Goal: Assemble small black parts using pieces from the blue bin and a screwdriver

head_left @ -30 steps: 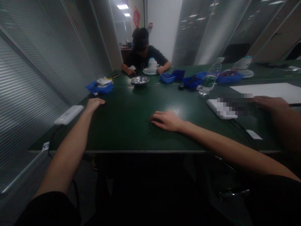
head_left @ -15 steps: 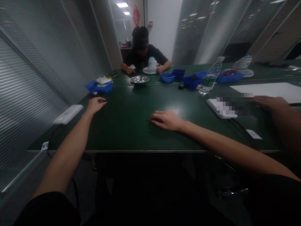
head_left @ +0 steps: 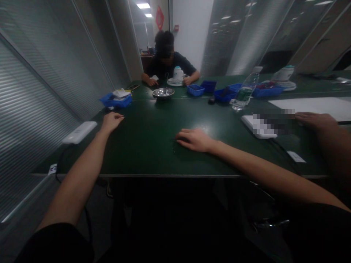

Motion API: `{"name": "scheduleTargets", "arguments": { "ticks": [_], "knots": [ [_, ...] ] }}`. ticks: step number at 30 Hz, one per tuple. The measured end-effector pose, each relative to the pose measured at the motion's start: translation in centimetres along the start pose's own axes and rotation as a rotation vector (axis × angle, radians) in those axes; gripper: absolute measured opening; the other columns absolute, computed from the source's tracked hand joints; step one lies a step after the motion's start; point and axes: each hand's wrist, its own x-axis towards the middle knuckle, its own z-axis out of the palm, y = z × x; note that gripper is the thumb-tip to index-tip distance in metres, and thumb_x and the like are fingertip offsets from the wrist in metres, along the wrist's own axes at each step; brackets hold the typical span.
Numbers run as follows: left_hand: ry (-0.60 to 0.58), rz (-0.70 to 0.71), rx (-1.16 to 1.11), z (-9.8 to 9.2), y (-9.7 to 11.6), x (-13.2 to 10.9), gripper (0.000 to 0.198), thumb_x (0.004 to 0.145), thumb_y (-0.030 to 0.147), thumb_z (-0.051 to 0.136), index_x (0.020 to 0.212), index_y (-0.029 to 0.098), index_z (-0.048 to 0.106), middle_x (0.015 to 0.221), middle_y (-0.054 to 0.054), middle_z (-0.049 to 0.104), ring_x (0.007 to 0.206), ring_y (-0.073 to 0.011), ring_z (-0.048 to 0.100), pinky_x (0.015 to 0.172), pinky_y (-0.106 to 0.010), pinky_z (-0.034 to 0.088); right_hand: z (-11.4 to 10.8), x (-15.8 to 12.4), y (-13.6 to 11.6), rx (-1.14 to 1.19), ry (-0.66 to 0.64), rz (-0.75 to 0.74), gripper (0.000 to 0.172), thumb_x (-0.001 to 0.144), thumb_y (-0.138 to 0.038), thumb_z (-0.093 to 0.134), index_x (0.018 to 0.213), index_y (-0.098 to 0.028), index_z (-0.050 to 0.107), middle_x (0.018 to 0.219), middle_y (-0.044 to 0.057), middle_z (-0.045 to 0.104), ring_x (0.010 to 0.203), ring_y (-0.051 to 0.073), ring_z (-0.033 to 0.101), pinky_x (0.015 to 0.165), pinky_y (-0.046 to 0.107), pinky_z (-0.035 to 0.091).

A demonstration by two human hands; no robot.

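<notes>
My left hand (head_left: 111,120) reaches far out over the left part of the dark green table (head_left: 153,120), just in front of a blue tray (head_left: 115,101) with white bits in it. Its fingers are drawn together as in a pinch, and what they hold is too small and dark to name. My right hand (head_left: 193,140) lies flat on the middle of the table, palm down, fingers stretched to the left. Tiny dark bits (head_left: 173,139) lie at its fingertips.
A person (head_left: 167,62) sits at the far end behind a metal bowl (head_left: 163,92). Blue bins (head_left: 225,95) and a water bottle (head_left: 244,95) stand at the back right. Another person's hand (head_left: 315,119) rests at the right by a white box (head_left: 257,128). A white device (head_left: 79,132) lies at the left edge.
My left hand went from lying flat to a pinch with its fingers drawn in, and shifted slightly. My right hand has stayed in place.
</notes>
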Motion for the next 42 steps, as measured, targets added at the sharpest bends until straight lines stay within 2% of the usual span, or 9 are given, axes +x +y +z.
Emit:
{"name": "scheduleTargets", "arguments": {
  "ticks": [5, 9, 12, 15, 19, 22, 25, 31, 42],
  "knots": [
    [-0.026, 0.048, 0.0, 0.0, 0.8, -0.3, 0.031, 0.09, 0.04, 0.071, 0.11, 0.019, 0.083, 0.117, -0.012, 0.076, 0.106, -0.0303, 0.07, 0.101, -0.041, 0.053, 0.0, -0.1, 0.1, 0.002, 0.004, -0.002, 0.035, 0.111, -0.042, 0.047, 0.126, -0.018, 0.068, 0.11, 0.008, 0.069, 0.07, 0.013, 0.053, 0.064, 0.027, 0.036],
    [-0.048, 0.146, -0.063, 0.2, 2.8, -1.0, 0.029, 0.089, 0.043, 0.075, 0.106, 0.021, 0.084, 0.114, -0.011, 0.077, 0.106, -0.0301, 0.07, 0.1, -0.04, 0.052, 0.0, -0.1, 0.1, -0.002, -0.006, 0.0, 0.035, 0.111, -0.042, 0.048, 0.126, -0.018, 0.068, 0.111, 0.008, 0.068, 0.069, 0.013, 0.053, 0.062, 0.028, 0.036],
    [-0.118, 0.227, -0.154, 0.3, 5.4, -2.0, 0.028, 0.087, 0.043, 0.078, 0.104, 0.022, 0.084, 0.113, -0.009, 0.077, 0.106, -0.0296, 0.07, 0.099, -0.041, 0.052, -0.1, 0.0, 0.1, -0.007, -0.008, 0.004, 0.035, 0.111, -0.042, 0.047, 0.127, -0.019, 0.068, 0.11, 0.008, 0.069, 0.069, 0.013, 0.054, 0.062, 0.028, 0.036],
    [-0.247, 0.31, -0.278, 0.5, 8.7, -3.4, 0.03, 0.088, 0.045, 0.078, 0.107, 0.022, 0.083, 0.116, -0.009, 0.077, 0.111, -0.0289, 0.069, 0.101, -0.041, 0.052, -0.1, 0.0, 0.0, -0.006, -0.001, 0.005, 0.034, 0.111, -0.042, 0.048, 0.127, -0.019, 0.068, 0.109, 0.008, 0.069, 0.07, 0.013, 0.055, 0.062, 0.028, 0.036],
    [-0.394, 0.491, -0.404, 1.1, 13.2, -5.7, 0.035, 0.09, 0.05, 0.076, 0.11, 0.022, 0.082, 0.117, -0.009, 0.076, 0.111, -0.0287, 0.069, 0.098, -0.042, 0.053, -0.1, -0.2, -0.1, -0.028, 0.021, 0.008, 0.036, 0.111, -0.043, 0.048, 0.128, -0.018, 0.068, 0.112, 0.008, 0.069, 0.071, 0.013, 0.055, 0.062, 0.028, 0.035],
    [-0.431, 0.678, -0.458, 1.6, 16.0, -7.5, 0.033, 0.095, 0.049, 0.072, 0.112, 0.022, 0.081, 0.114, -0.01, 0.076, 0.106, -0.0264, 0.069, 0.095, -0.041, 0.053, -0.2, -0.3, -0.2, -0.055, 0.051, 0.032, 0.037, 0.111, -0.044, 0.047, 0.128, -0.018, 0.068, 0.112, 0.008, 0.068, 0.071, 0.013, 0.054, 0.061, 0.028, 0.034],
    [-0.444, 0.814, -0.504, 1.9, 17.8, -8.9, 0.029, 0.1, 0.043, 0.068, 0.116, 0.021, 0.08, 0.114, -0.01, 0.075, 0.107, -0.0245, 0.068, 0.097, -0.039, 0.052, -0.3, -0.3, -0.4, -0.08, 0.077, 0.054, 0.036, 0.11, -0.043, 0.049, 0.129, -0.019, 0.069, 0.112, 0.008, 0.068, 0.075, 0.015, 0.057, 0.061, 0.028, 0.033],
    [-0.449, 0.903, -0.505, 2.4, 18.6, -10.1, 0.026, 0.102, 0.033, 0.065, 0.122, 0.022, 0.077, 0.116, -0.011, 0.073, 0.109, -0.0242, 0.067, 0.098, -0.04, 0.052, -0.8, -0.1, -0.6, -0.091, 0.096, 0.106, 0.035, 0.106, -0.036, 0.051, 0.132, -0.019, 0.069, 0.114, 0.009, 0.069, 0.086, 0.018, 0.061, 0.062, 0.027, 0.033],
    [-0.463, 0.883, -0.493, 2.4, 18.5, -10.0, 0.027, 0.103, 0.035, 0.062, 0.123, 0.022, 0.076, 0.114, -0.01, 0.071, 0.106, -0.0245, 0.066, 0.094, -0.039, 0.052, -0.3, -0.2, -0.2, -0.089, 0.087, 0.076, 0.039, 0.105, -0.036, 0.051, 0.136, -0.019, 0.068, 0.111, 0.009, 0.069, 0.081, 0.017, 0.058, 0.061, 0.029, 0.032]
  ]
}}
